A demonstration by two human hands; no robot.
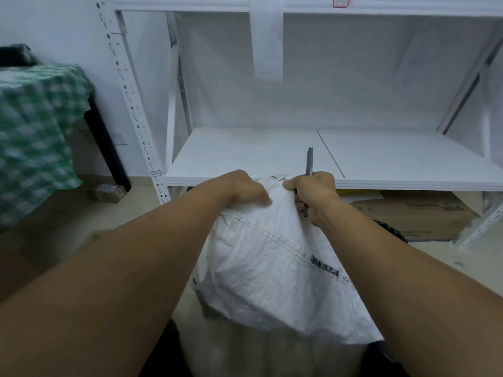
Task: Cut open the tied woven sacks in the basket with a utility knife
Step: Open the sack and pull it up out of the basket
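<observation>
A white woven sack [272, 268] with a stitched seam and black print stands bulging in front of me, its top pulled up. My left hand [239, 190] grips the sack's bunched top edge from the left. My right hand [313, 194] also clamps the top edge while holding a grey utility knife [309, 161], whose end sticks up above the fist. More pale sack material [245, 349] shows below the sack; a basket cannot be made out.
A white metal shelf [381, 164] stands right behind the sack, its post [130, 104] at left. Flat cardboard [416, 213] and a black bag [392, 229] lie under it. A table with a green checked cloth [35, 137] stands at left, a small box [107, 193] on the floor.
</observation>
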